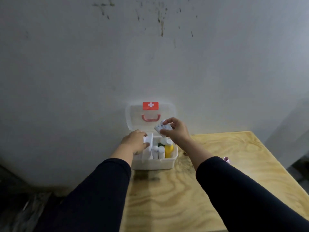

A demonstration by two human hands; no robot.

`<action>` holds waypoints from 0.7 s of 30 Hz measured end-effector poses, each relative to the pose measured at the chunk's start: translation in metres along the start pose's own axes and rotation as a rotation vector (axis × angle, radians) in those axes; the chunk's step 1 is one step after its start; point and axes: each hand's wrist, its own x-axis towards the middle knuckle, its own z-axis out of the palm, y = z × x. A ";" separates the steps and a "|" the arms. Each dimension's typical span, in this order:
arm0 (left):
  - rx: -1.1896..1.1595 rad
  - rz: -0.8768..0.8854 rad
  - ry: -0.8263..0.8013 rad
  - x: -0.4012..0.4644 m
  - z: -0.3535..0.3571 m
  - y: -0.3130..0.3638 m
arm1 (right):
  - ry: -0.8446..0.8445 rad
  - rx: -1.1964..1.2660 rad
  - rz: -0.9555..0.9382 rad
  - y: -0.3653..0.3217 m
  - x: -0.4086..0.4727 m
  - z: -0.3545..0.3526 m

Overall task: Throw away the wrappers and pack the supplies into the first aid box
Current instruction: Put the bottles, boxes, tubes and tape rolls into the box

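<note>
Plywood tabletop [217, 181], centre frame: right hand [175, 131] fingers pinch a packet [163, 128] above the box [155, 163]; left hand [136, 143] grips its tray [148, 141]. Loose pinch, packet may slip outside.

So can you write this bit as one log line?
right hand: holds white packet above open box | left hand: on white tray | yellow bottle: inside

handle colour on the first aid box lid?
Red curved plastic handle on the clear open lid; head view.
</note>
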 end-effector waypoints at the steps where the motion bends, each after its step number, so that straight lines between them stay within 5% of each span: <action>1: -0.005 -0.016 -0.008 -0.005 0.003 -0.012 | -0.007 -0.041 -0.009 -0.001 -0.005 0.011; 13: -0.157 -0.094 -0.053 -0.031 0.039 -0.080 | -0.184 -0.494 -0.083 0.007 -0.024 0.111; 21: -0.114 -0.076 -0.009 -0.032 0.034 -0.076 | -0.037 -0.451 0.104 0.001 0.000 0.109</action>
